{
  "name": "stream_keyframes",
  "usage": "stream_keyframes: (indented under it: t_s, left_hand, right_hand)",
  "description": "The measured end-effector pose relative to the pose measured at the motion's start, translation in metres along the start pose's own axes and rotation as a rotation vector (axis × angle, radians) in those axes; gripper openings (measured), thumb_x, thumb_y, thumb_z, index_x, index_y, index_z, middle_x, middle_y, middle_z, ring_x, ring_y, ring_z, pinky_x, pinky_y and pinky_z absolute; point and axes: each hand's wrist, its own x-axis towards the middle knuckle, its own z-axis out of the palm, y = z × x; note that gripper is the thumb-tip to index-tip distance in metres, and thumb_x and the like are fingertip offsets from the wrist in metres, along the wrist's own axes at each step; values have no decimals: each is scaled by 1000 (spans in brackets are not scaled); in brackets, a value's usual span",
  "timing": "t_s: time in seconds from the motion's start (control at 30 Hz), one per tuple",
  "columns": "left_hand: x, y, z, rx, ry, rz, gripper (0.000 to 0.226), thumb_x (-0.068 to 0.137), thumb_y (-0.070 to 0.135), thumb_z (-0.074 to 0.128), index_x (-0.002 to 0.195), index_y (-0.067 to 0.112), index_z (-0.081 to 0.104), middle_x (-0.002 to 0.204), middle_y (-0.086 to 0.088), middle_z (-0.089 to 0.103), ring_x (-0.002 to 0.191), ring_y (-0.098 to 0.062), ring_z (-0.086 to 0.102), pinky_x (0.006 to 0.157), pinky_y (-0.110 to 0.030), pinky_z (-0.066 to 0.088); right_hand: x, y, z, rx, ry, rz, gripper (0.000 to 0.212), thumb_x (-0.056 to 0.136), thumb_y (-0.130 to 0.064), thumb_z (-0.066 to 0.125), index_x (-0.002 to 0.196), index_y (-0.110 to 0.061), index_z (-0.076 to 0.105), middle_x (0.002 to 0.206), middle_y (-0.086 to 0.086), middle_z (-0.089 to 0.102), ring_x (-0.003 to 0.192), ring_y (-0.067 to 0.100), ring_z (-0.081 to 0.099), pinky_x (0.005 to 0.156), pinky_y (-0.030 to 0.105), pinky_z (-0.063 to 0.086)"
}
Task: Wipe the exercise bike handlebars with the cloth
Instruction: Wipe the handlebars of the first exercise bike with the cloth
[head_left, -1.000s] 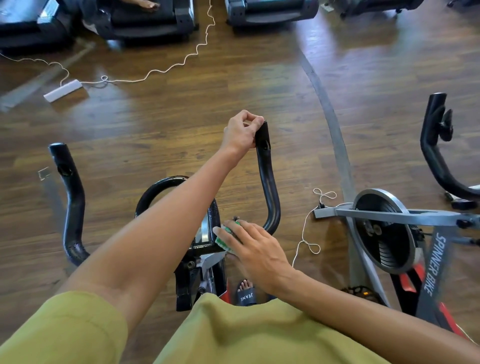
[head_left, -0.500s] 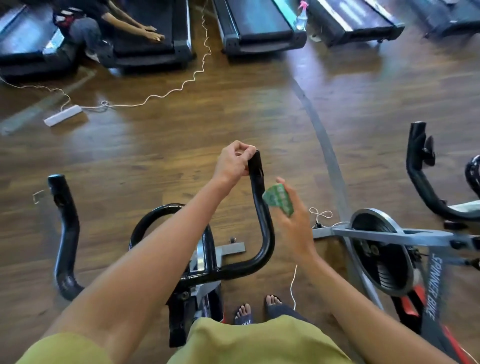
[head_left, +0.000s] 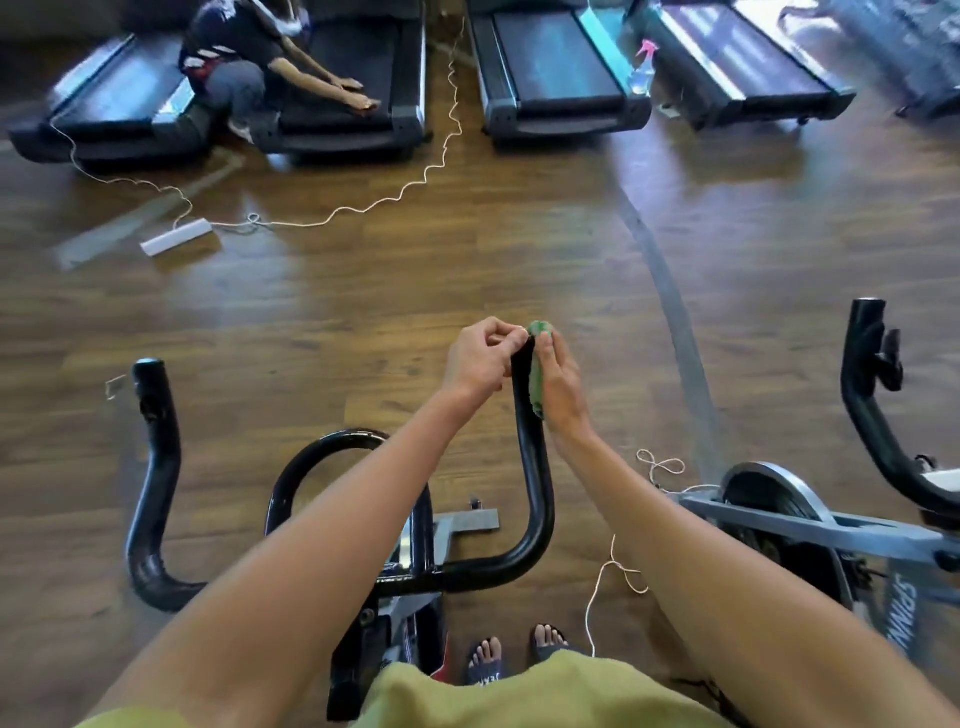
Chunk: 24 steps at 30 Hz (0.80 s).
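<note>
The bike's black handlebar (head_left: 535, 483) curves up in front of me, with a right prong in the middle of the view and a left prong (head_left: 156, 441) far off to the left. My left hand (head_left: 480, 358) pinches the tip of the right prong. My right hand (head_left: 558, 387) holds a green cloth (head_left: 537, 371) pressed against the right side of that same prong, just below its tip. The cloth wraps over the tip and is mostly hidden between my palm and the bar.
A second spinner bike (head_left: 810, 525) stands close on my right. White cords (head_left: 618, 571) trail over the wooden floor. Far ahead are several treadmills (head_left: 550, 78), a spray bottle (head_left: 641, 67), a power strip (head_left: 174, 236) and a crouching person (head_left: 244, 67).
My right hand lifted the cloth from the bar's base near the stem up to the tip of the right prong. My left hand stayed on that tip. The camera tilted upward.
</note>
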Motion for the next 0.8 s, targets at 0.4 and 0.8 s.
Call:
stream_keyframes:
  t_s: [0.4, 0.8]
  left_hand:
    - [-3, -1, -1, -13, 12, 32, 16, 96, 21, 63, 102, 6, 69, 88, -10, 68, 68, -16, 61, 45, -12, 41]
    - [-1, -4, -4, -18, -38, 41, 14, 96, 26, 64, 95, 13, 66, 89, -18, 70, 70, -26, 61, 45, -25, 42]
  right_hand:
    - [-5, -14, 2, -25, -38, 34, 36, 101, -47, 37, 132, -35, 52, 124, 2, 64, 117, 20, 60, 103, 44, 47]
    - [-55, 17, -13, -196, -64, 225, 28, 107, -41, 28, 111, -27, 52, 86, -2, 57, 79, 17, 56, 77, 43, 47]
